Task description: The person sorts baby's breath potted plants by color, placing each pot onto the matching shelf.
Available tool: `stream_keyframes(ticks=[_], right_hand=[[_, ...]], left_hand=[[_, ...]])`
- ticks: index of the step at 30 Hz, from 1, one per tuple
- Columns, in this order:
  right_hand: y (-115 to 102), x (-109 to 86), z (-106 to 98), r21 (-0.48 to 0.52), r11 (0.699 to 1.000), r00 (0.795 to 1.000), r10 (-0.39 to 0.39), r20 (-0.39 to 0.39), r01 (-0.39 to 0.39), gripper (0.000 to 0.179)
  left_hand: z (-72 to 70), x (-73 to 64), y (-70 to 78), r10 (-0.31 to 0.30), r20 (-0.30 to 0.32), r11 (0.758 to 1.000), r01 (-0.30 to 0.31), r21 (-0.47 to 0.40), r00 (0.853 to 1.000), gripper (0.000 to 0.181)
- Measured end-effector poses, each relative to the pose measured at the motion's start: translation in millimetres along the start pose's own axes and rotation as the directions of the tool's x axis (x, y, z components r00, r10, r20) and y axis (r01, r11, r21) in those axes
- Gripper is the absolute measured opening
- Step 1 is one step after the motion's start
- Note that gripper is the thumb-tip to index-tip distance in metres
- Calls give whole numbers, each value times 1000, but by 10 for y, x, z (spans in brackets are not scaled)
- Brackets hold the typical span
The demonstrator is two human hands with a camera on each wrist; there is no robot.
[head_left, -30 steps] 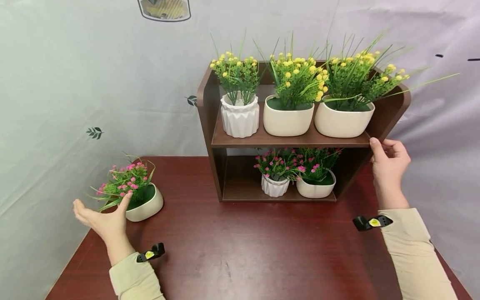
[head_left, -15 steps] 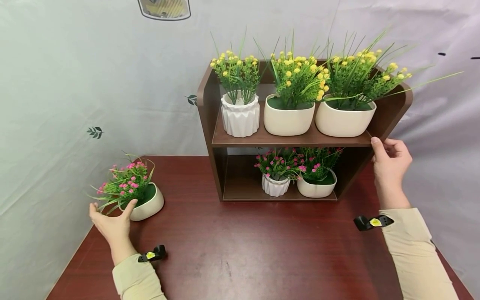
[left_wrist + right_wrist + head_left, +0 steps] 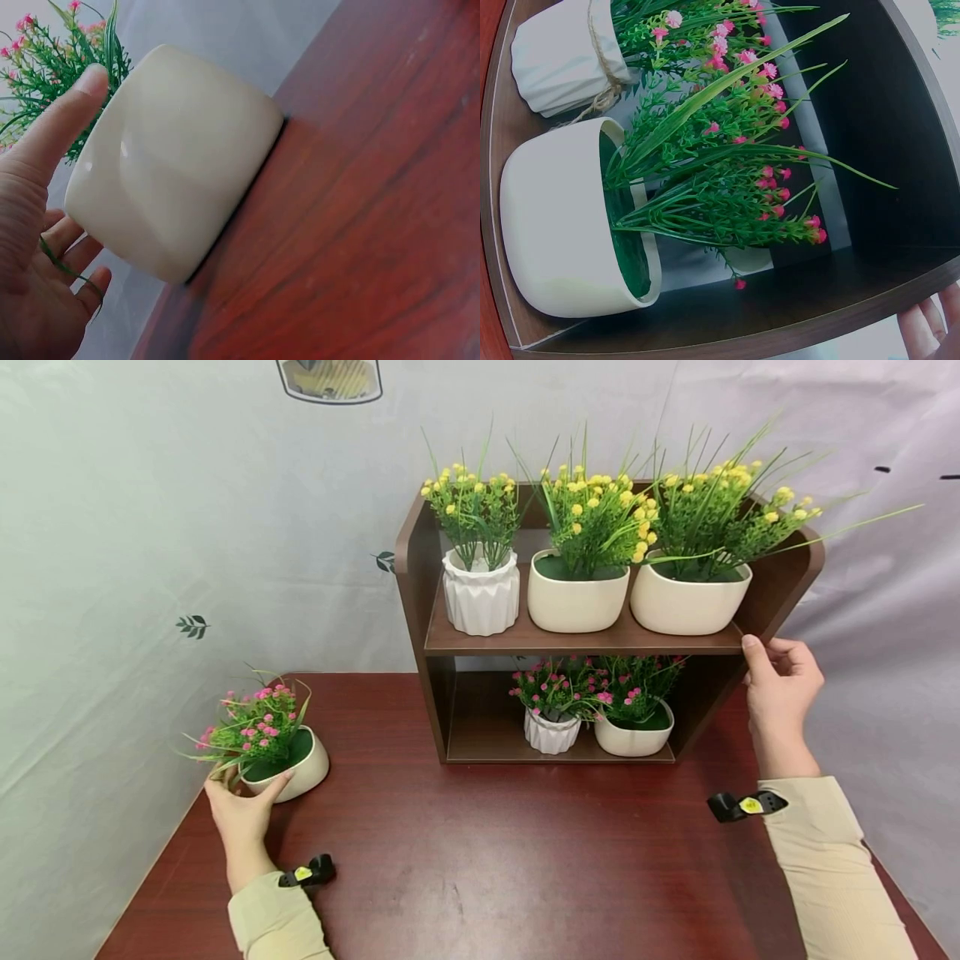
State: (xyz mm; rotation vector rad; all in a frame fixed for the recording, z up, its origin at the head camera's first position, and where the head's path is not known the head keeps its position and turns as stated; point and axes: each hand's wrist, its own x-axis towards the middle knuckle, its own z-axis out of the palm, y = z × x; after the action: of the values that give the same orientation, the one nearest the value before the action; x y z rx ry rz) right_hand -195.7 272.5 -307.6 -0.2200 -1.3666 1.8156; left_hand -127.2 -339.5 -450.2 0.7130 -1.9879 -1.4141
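Note:
My left hand (image 3: 243,814) is at the near left end of a cream oval flowerpot (image 3: 307,772) with pink artificial flowers, on the table at the left. In the left wrist view, the thumb (image 3: 64,116) stretches along the pot's rim and the other fingers spread beside its end. A green grass blade lies across those fingers. My right hand (image 3: 783,693) holds the right side panel of a dark brown two-tier shelf (image 3: 585,652), thumb at its front edge. Only some of its fingertips (image 3: 922,326) show past the panel in the right wrist view.
On the upper tier stand a white fluted pot (image 3: 482,597) and two cream oval pots, all with yellow flowers. Below are a small white pot (image 3: 551,732) and a cream pot (image 3: 633,739) with pink flowers. A fabric backdrop (image 3: 300,527) hangs behind the red-brown table (image 3: 480,860).
My left hand has moved right and in toward the cream pot, its thumb and fingers coming to the pot's near end. The right hand keeps its hold on the shelf.

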Motion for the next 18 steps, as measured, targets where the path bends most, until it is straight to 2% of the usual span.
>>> stream_keyframes(ticks=[6,11,18], right_hand=[[-7,2,-6,-4,1000,1000,-10,5,10,18],[-14,0,-14,-15,1000,1000,-11,1,11,19],[-4,0,-8,-21,1000,1000,-10,1,10,19]], left_hand=[[-20,-1,-24,41,56,999,-41,12,998,87],[-25,-31,-27,30,96,998,-34,49,995,84],[42,-36,-79,58,135,994,-69,79,989,81]])
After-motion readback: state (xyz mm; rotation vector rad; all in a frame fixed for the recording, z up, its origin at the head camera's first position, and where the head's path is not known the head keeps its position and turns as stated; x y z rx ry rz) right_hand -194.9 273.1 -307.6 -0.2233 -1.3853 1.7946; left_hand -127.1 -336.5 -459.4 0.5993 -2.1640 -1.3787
